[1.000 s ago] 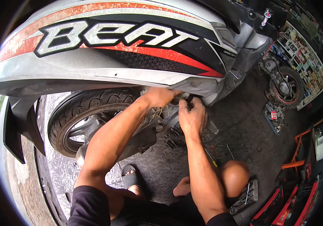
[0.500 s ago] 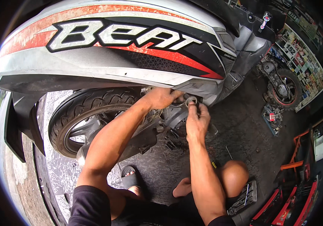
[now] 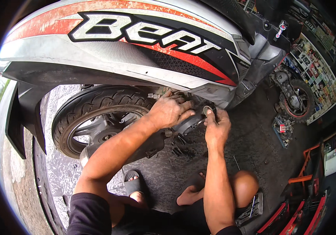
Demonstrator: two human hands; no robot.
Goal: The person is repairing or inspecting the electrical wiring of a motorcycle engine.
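Under the side panel (image 3: 115, 74) of a scooter, both hands are close together by the engine. My right hand (image 3: 217, 127) pinches a small round part (image 3: 207, 109) with a pale metal rim between thumb and fingers. To its left, my left hand (image 3: 171, 111) reaches over the engine area with its fingers curled inward. What those fingers grip, if anything, is hidden. A dark rounded engine cover (image 3: 187, 124) shows just below and between the hands. The rear wheel (image 3: 97, 117) stands to the left, behind my left forearm.
Small dark parts (image 3: 181, 147) lie on the floor below the engine. A tool tray (image 3: 253, 209) sits beside my right knee. Red metal racks (image 3: 293, 217) stand at the lower right. Another engine with a wheel (image 3: 295, 96) is farther right, near a shelved display (image 3: 318, 74).
My left hand has drawn lower, out from under the panel, and more of its fingers show. My right hand still holds the round part. The whole view has shifted slightly.
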